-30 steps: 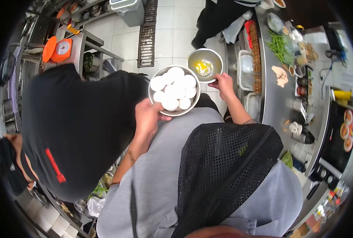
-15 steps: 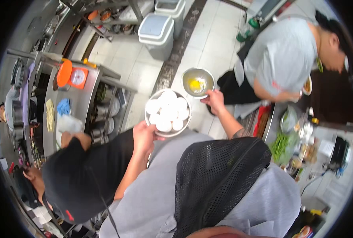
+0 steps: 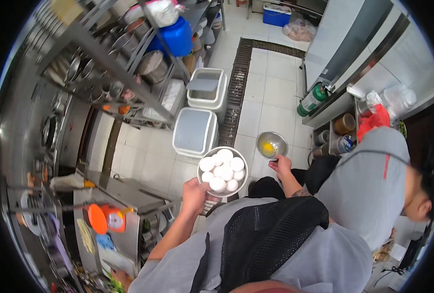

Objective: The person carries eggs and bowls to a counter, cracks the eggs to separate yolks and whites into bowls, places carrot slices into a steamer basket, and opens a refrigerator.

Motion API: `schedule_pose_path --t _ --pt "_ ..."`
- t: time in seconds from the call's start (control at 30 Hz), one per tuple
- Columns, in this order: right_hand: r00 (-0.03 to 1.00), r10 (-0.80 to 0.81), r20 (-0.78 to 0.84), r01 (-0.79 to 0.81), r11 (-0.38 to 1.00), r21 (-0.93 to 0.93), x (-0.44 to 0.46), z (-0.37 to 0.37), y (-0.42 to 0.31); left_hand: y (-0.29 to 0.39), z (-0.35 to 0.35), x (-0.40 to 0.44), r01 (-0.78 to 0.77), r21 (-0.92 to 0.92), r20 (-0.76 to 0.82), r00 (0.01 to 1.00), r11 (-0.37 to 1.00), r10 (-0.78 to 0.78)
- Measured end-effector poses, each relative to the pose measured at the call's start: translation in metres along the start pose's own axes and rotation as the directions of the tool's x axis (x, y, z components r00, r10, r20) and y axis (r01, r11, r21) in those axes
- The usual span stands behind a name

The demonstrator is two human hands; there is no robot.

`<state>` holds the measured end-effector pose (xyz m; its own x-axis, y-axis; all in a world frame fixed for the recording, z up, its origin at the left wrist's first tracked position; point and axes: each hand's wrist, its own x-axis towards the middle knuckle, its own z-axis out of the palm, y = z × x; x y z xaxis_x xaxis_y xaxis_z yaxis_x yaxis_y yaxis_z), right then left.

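My left hand (image 3: 196,195) is closed on the near rim of a round bowl (image 3: 242,183) piled with several white eggs (image 3: 224,170). To its right, my right hand (image 3: 281,167) grips the edge of a smaller metal bowl (image 3: 279,139). Yellow yolk (image 3: 269,147) and clear liquid lie at the bottom of that one. Both bowls are held up in front of my body above the tiled floor, apart from each other.
Lidded grey-and-white bins (image 3: 195,131) stand ahead beside a floor drain (image 3: 232,88). A co-worker (image 3: 368,188) in a grey shirt bends at the right. At lower left, another person's hand (image 3: 123,278) is beside a counter with an orange scale (image 3: 114,220). A green cylinder (image 3: 312,101) stands at right.
My view has moved forward, bringing the bins and shelving closer. Both bowls stay in my hands. The black-clothed person at left has mostly left the view.
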<state>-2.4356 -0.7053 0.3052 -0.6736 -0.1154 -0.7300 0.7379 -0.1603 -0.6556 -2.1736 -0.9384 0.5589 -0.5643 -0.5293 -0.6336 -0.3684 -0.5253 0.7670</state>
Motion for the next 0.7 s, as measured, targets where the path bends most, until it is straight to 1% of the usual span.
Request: schedule_pose_path --t 0.03,0.1,0.17,0.2,0.27,0.33,0.4,0.47,0.5,0.63,0.7 --pt "0.999 -0.029 -0.017 0.029 1.0 0.0 0.021 0.007 -0.017 0.02 0.01 0.027 -0.014 -0.004 -0.002 1.0 1.0 0.014" --pt "0.999 -0.024 -0.046 0.023 1.0 -0.012 0.062 0.023 -0.053 0.06 0.034 0.085 -0.023 -0.008 0.002 1.0 1.0 0.023" --pt "0.997 -0.032 -0.065 0.03 0.999 -0.027 0.098 0.036 -0.089 0.096 0.058 0.127 -0.037 -0.019 -0.029 0.999 0.999 0.036" --pt "0.998 -0.03 -0.063 0.028 0.999 -0.036 0.117 0.042 -0.107 0.113 0.071 0.147 -0.053 -0.027 -0.047 0.998 0.998 0.052" --pt "1.0 0.028 -0.008 -0.029 0.993 -0.116 0.164 0.069 -0.156 0.147 0.1 0.195 -0.083 -0.021 -0.068 0.994 0.996 0.081" --pt "0.999 0.038 0.012 -0.036 0.993 -0.112 0.201 0.102 -0.205 0.182 0.127 0.232 -0.08 -0.12 -0.122 0.99 0.99 0.065" --pt "0.998 -0.039 0.046 0.047 0.985 -0.166 0.242 0.138 -0.258 0.217 0.15 0.272 -0.093 -0.144 -0.131 0.989 0.985 0.074" --pt "0.995 -0.062 0.084 0.077 0.981 -0.18 0.286 0.179 -0.313 0.252 0.172 0.313 -0.089 -0.171 -0.143 0.988 0.981 0.065" --pt "0.99 -0.076 0.117 0.096 0.98 -0.177 0.308 0.198 -0.337 0.266 0.179 0.34 -0.093 -0.129 -0.135 0.988 0.987 0.075" --pt "0.981 -0.118 0.153 0.151 0.962 -0.229 0.396 0.282 -0.427 0.329 0.215 0.44 -0.086 -0.188 -0.182 0.982 0.978 0.051" --pt "0.975 -0.134 0.175 0.172 0.958 -0.229 0.431 0.31 -0.464 0.347 0.223 0.5 -0.104 -0.225 -0.195 0.979 0.969 0.06"
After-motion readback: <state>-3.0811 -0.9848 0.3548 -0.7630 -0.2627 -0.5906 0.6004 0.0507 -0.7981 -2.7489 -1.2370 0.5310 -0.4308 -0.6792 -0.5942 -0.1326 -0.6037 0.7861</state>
